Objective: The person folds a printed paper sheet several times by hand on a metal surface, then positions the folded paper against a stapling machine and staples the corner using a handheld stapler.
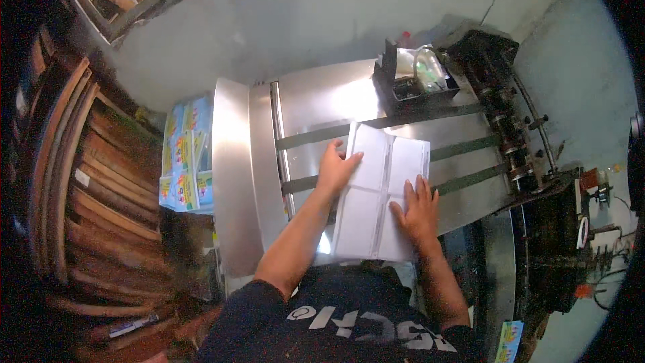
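Note:
Pale, lightly printed paper sheets (pixel 366 218) lie in front of me, tilted slightly across the near edge of a metal machine table. Dark lines form a cross over them and divide the surface into panels. At the upper left edge of the sheets is my left hand (pixel 336 167), its thumb touching the paper and its fingers apart from the thumb. My right hand (pixel 418 214) lies on the right side of the sheets, fingers spread and pointing away from me. Whether the sheets are one folded piece or a stack, I cannot tell.
Dark green belts (pixel 470 146) run across the metal table (pixel 322 104). A black box (pixel 423 97) holding a clear bottle stands at the back. Rollers (pixel 507 134) line the right side. Colourful printed packs (pixel 185 154) are stacked left, beside wooden slats (pixel 121 215).

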A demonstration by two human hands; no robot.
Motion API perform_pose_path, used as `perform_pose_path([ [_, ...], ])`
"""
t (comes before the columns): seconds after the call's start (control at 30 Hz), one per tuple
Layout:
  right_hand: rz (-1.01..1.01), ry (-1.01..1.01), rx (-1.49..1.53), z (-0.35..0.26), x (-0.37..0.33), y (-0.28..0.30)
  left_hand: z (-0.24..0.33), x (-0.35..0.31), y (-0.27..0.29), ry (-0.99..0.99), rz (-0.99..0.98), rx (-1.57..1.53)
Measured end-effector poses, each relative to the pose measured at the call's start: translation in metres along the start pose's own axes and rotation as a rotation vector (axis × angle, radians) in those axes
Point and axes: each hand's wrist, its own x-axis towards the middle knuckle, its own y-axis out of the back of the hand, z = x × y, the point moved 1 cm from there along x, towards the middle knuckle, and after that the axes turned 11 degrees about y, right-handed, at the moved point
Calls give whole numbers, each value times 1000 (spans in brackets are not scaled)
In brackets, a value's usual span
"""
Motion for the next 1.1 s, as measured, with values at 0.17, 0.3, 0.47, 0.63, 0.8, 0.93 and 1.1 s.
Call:
perform_pose_path([
  [0.17,109,-19,70,3,13,16,2,24,-2,-65,-124,215],
  [0.3,382,201,268,16,96,52,26,6,-2,-82,-312,377],
  [0.47,18,171,687,3,141,80,38,-17,-3,-176,-459,79],
  [0.63,-50,125,645,-12,143,97,36,-12,0,-230,-471,63],
  [0.8,-3,121,669,-8,140,92,40,-18,-3,-168,-483,-86],
  [0.93,-26,111,689,-9,138,93,40,-18,-3,-212,-437,-43],
  [1.1,10,100,671,-10,135,96,38,-15,-7,-263,-368,34],
])
